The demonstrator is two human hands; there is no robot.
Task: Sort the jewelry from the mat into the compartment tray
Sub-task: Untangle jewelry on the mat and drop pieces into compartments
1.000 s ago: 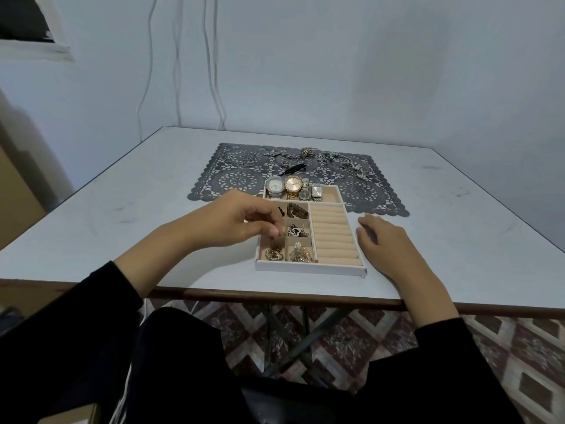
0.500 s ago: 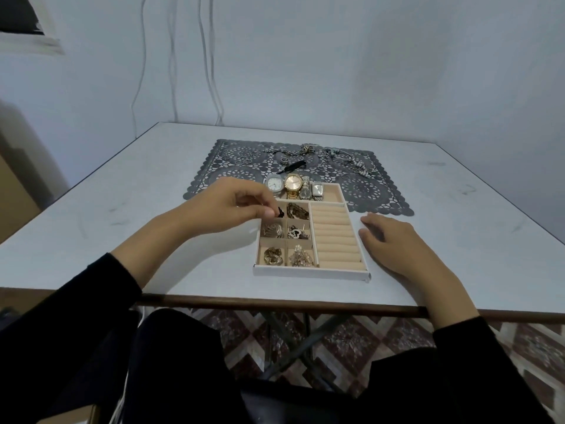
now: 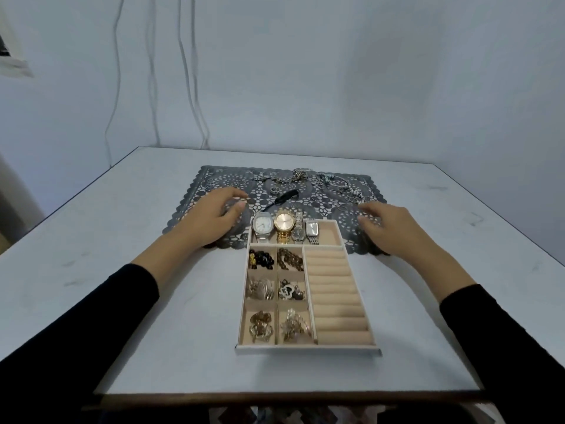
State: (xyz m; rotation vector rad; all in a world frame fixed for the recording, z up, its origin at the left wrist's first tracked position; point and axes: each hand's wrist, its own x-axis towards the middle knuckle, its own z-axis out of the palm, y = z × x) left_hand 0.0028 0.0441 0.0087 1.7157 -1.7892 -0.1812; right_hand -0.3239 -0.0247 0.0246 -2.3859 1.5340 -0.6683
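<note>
Jewelry of silver rings and chains (image 3: 336, 183) lay scattered along the far half of the grey lace-patterned mat (image 3: 321, 203) on the white table (image 3: 122, 270). The left hand (image 3: 214, 215) and right hand (image 3: 388, 228) were over the mat, fingers loosely spread, holding nothing. The beige velvet compartment tray (image 3: 305, 351) sat nearer, its far edge on the mat, with four wristwatches (image 3: 284, 223) in its far compartment and small pieces in six left cells. Dial writing was too small to read.

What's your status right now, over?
Left hand open over mat. Right hand open, empty. Chains, rings on mat; tray ring rolls bare. Nothing in the way.
</note>
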